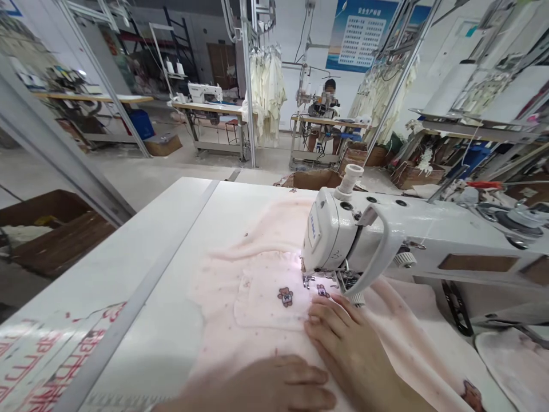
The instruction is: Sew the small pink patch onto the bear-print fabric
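Pale pink fabric [223, 337] with small dots and printed bears lies across the table and passes under the head of a white sewing machine [332, 229]. On top of it sits a pocket-like patch [261, 297] with a ruffled edge and a bear print, its right part by the presser foot [309, 280]. My right hand [343, 337] lies flat on the fabric just in front of the foot, fingers stretched forward. Nearer me, my left hand [274, 386] rests flat on the fabric with its fingers pointing right; the frame's bottom edge cuts it off.
The white table [158, 229] has a pale strip [163, 269] along its left side and red lettering near the front. Small black thread snips [458, 309] lie under the machine arm. Beyond are cardboard boxes [315, 179], other sewing stations, hanging garments [266, 94] and a seated person [329, 103].
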Demonstrator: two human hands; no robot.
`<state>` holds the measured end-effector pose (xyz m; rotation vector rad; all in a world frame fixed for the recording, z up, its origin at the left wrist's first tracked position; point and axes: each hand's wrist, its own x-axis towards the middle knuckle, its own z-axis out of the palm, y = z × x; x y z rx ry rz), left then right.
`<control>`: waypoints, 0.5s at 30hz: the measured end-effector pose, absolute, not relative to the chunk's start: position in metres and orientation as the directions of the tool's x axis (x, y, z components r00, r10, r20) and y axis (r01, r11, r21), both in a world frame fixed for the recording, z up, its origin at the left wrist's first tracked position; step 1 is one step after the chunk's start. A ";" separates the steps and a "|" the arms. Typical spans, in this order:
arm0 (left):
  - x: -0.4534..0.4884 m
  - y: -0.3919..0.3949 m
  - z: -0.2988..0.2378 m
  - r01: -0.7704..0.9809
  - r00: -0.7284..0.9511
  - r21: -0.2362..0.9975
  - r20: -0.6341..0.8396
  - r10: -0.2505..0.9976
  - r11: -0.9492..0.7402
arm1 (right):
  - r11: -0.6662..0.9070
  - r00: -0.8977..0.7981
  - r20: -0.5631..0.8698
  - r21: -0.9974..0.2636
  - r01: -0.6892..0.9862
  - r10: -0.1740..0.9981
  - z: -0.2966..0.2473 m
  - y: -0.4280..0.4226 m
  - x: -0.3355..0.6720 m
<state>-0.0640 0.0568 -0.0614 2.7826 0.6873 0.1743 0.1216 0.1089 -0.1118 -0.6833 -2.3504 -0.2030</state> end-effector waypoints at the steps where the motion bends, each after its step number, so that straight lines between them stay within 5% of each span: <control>1: -0.066 0.061 -0.059 0.441 0.865 0.300 0.108 0.490 -0.846 | 0.851 -0.634 0.646 -0.048 0.523 0.426 -0.110 0.108 0.123; 6: -0.072 0.097 -0.063 0.575 0.636 0.217 0.488 0.598 -0.789 | 0.844 -0.601 0.643 -0.137 0.518 0.474 -0.102 0.106 0.129; 15: -0.072 0.111 -0.078 0.614 0.681 0.122 0.418 0.601 -0.780 | 0.833 -0.639 0.565 -0.177 0.524 0.522 -0.100 0.107 0.134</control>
